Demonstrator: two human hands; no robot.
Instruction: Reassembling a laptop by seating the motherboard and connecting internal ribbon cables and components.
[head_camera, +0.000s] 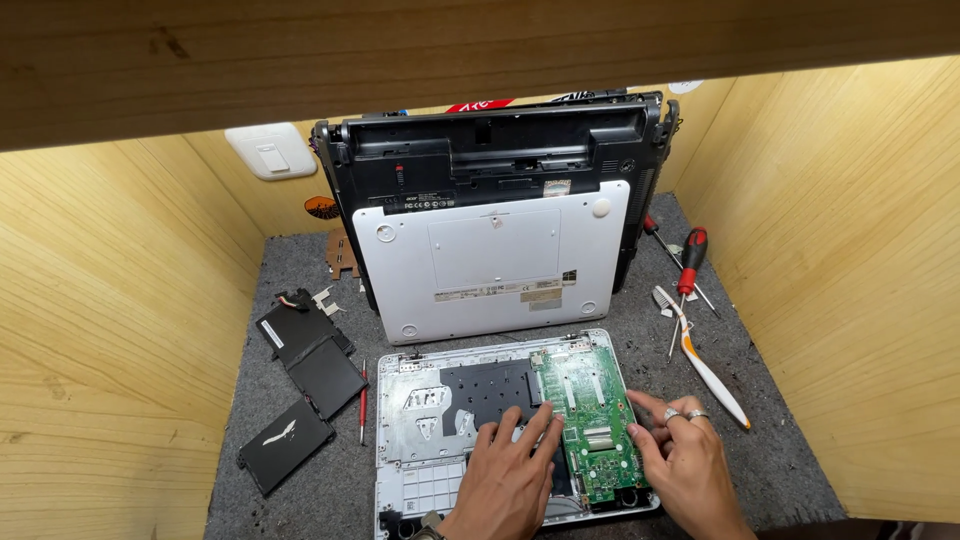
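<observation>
I see wooden beam (480, 60) across top, cutting off view behind. Bottom cover (495, 262) leans upright against back wall. Open laptop base (420, 420) lies on grey mat (780, 440), front edge cut off. Green circuit board (592, 420) sits in its right half. My left hand (505, 480) lies flat, fingers spread, beside board; right hand (685, 455) touches board's right edge, fingers loosely curled, holding nothing. Battery pack (300, 385) lies left, screwdrivers (688, 265) right; small debris too tiny to identify.

hands from my feed | both bare, no gloves or sleeves showing | right hand (690, 470): two silvery rings on the fingers | left hand (505, 480): no rings, some kind of band at the wrist, partly cut off
</observation>
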